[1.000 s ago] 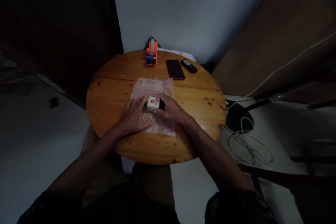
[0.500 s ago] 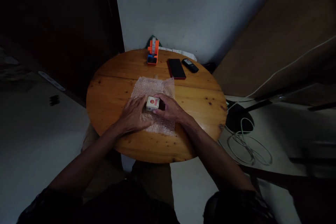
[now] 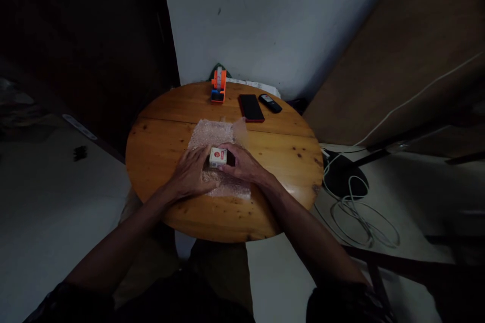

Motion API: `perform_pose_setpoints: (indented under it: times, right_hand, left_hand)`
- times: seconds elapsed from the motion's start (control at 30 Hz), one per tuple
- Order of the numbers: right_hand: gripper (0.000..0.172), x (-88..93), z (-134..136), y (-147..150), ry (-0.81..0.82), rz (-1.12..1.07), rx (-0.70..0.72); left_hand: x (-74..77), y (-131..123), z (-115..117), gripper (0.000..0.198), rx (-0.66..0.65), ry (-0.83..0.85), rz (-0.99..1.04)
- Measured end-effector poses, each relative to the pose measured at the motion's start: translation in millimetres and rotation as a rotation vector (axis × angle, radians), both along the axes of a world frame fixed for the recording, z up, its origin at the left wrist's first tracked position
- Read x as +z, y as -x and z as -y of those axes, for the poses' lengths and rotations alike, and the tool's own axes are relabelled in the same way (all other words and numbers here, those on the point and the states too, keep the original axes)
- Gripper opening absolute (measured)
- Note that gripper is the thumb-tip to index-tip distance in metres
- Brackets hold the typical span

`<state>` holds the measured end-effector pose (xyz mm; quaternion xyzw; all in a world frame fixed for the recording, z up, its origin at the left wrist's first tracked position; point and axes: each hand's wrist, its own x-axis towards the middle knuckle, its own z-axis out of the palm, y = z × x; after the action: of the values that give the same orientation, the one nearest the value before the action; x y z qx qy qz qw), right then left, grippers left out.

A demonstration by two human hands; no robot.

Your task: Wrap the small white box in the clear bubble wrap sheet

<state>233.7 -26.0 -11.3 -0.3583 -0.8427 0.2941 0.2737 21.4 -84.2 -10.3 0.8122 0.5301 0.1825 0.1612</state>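
Note:
A small white box with a red mark (image 3: pixel 217 157) stands on a sheet of bubble wrap (image 3: pixel 212 133) spread over the middle of a round wooden table (image 3: pixel 159 136). My right hand (image 3: pixel 242 164) grips the box from its right side, fingers curled round it. My left hand (image 3: pixel 191 174) lies on the bubble wrap just left of the box, fingers stretched flat and touching the box's left side. The far right corner of the wrap curls upward.
At the table's far edge stand an orange tape dispenser (image 3: pixel 219 86), a dark phone with a red rim (image 3: pixel 250 107) and a small black remote-like device (image 3: pixel 270 103). White cables (image 3: pixel 356 207) coil on the floor to the right. A white wall rises behind.
The view has tilted slightly, so the table sits lower in the picture. The wrap's far right corner now lifts up. Both hands and the box keep their places on the wrap.

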Motion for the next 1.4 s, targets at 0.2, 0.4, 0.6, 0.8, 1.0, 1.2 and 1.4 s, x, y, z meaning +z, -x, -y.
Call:
perform_pose_setpoints:
  times: [0.2,0.4,0.6,0.8,1.0,1.2,1.4]
  right_hand:
    - [0.052,-1.0,2,2,-0.056,0.046,-0.019]
    - [0.063,-0.4,3,0,-0.090,0.074,0.012]
    - [0.064,3.3,2,-1,-0.061,0.071,0.005]
    - [0.054,5.6,4,-3,-0.009,0.058,-0.013]
    - [0.049,9.3,4,-2,0.003,0.020,-0.017]
    - [0.055,7.7,1,-5,0.063,-0.045,0.039]
    - [0.049,16.2,-2,-23,0.417,-0.440,0.045]
  left_hand:
    - [7.2,14,3,0.092,-0.004,-0.023,0.002]
    - [25.0,39,37,0.064,-0.103,-0.162,-0.124]
    - [20.4,28,49,0.055,-0.138,-0.242,-0.154]
    - [12.5,16,33,0.024,-0.098,-0.332,-0.065]
    - [20.6,7,20,0.015,-0.018,-0.304,0.050]
    - [23.7,0,4,0.009,0.005,-0.181,0.196]
    - [23.8,-8,-17,0.004,0.161,-0.006,0.429]
